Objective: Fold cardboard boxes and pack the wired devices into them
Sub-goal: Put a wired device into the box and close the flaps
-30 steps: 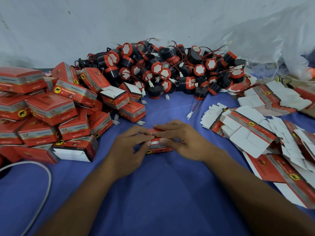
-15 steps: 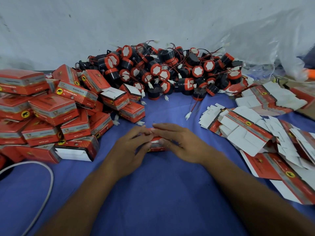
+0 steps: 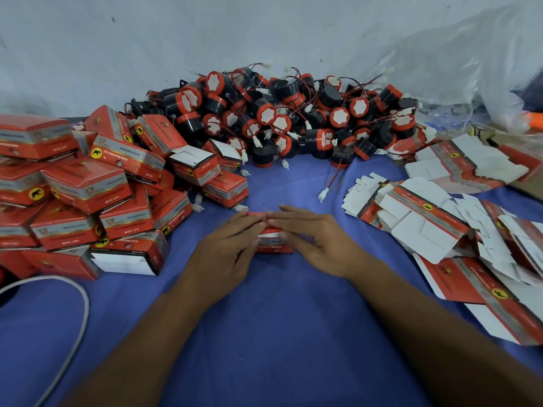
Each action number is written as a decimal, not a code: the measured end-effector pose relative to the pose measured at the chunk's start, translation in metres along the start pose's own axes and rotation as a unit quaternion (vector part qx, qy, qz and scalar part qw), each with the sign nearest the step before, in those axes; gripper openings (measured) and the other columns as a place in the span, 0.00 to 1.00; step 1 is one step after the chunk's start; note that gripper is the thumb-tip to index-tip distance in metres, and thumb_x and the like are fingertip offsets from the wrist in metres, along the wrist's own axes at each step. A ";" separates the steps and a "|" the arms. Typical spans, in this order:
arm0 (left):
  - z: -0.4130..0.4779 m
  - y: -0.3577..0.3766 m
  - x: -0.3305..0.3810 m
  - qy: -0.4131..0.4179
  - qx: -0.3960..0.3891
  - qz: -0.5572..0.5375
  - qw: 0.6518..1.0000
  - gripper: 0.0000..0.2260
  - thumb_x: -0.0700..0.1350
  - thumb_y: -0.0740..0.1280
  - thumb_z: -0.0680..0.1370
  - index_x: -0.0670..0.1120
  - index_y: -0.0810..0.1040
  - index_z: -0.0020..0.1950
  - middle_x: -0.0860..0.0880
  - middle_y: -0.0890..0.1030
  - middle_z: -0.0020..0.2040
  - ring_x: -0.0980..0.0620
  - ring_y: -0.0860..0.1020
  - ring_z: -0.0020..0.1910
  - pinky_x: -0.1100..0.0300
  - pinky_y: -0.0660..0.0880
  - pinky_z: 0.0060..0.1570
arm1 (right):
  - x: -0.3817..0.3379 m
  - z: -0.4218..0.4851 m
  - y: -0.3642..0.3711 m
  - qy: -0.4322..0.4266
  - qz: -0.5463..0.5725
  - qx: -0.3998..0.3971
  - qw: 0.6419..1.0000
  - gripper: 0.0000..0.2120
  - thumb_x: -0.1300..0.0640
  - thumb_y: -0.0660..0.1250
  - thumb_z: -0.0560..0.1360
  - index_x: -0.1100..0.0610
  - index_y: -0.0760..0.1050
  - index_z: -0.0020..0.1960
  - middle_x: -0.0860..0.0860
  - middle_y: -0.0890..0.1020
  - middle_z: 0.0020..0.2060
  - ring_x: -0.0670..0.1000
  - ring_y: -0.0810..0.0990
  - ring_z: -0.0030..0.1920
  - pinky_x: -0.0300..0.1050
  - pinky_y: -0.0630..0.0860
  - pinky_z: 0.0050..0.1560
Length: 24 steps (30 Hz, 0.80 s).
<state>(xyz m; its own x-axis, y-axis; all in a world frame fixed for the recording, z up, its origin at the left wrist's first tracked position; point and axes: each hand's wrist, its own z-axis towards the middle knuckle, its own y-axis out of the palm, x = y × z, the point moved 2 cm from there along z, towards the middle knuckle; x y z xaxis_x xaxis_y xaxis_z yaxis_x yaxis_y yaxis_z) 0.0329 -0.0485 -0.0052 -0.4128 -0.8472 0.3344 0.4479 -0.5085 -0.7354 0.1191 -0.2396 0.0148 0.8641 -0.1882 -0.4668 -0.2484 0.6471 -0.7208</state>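
Observation:
A small red cardboard box (image 3: pixel 273 246) stands on the blue cloth (image 3: pixel 264 333) at the centre. My left hand (image 3: pixel 227 249) and my right hand (image 3: pixel 316 239) cover it from both sides, fingertips meeting on its top and thumbs at its front. Most of the box is hidden under the fingers. Behind it lies a heap of black-and-red wired devices (image 3: pixel 288 121) with red leads and white plugs. Flat, unfolded red-and-white box blanks (image 3: pixel 426 218) are spread on the right.
A pile of folded red boxes (image 3: pixel 85 186) fills the left side, some with open flaps. A white cable (image 3: pixel 76 312) curves at the lower left. A clear plastic bag (image 3: pixel 470 69) sits at the back right against a white wall.
Both hands have stayed on the small box, the fingers flattening over its top. The view has shifted slightly.

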 end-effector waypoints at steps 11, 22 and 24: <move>-0.001 0.002 -0.004 0.003 -0.014 -0.022 1.000 0.17 0.36 0.64 0.79 0.39 0.76 0.69 0.42 0.74 0.71 0.40 0.66 0.74 0.41 0.71 0.68 | 0.008 0.006 -0.008 0.027 -0.013 -0.050 0.998 0.16 0.69 0.65 0.80 0.61 0.78 0.67 0.53 0.76 0.69 0.55 0.71 0.73 0.54 0.67 0.74; 0.007 0.003 0.009 -0.018 0.008 -0.059 0.998 0.14 0.48 0.63 0.81 0.40 0.77 0.61 0.46 0.75 0.64 0.49 0.73 0.66 0.54 0.73 0.61 | 0.003 -0.001 0.000 0.084 0.092 -0.028 0.992 0.21 0.64 0.71 0.77 0.59 0.76 0.69 0.54 0.71 0.73 0.50 0.71 0.73 0.52 0.75 0.67; 0.007 0.002 0.006 0.003 0.001 -0.048 0.999 0.15 0.44 0.63 0.81 0.40 0.78 0.66 0.45 0.76 0.66 0.47 0.73 0.66 0.50 0.73 0.64 | 0.004 -0.001 0.000 0.081 0.084 -0.004 0.993 0.20 0.65 0.72 0.77 0.61 0.77 0.68 0.55 0.72 0.72 0.52 0.74 0.71 0.53 0.77 0.64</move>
<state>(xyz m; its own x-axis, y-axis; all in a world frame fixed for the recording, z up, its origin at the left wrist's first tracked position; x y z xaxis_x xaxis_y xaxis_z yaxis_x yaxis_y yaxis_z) 0.0364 -0.0561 -0.0008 -0.4578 -0.7941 0.3997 0.4085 -0.5872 -0.6988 0.1222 -0.2410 0.0130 0.7282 -0.1956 -0.6569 -0.3865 0.6742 -0.6293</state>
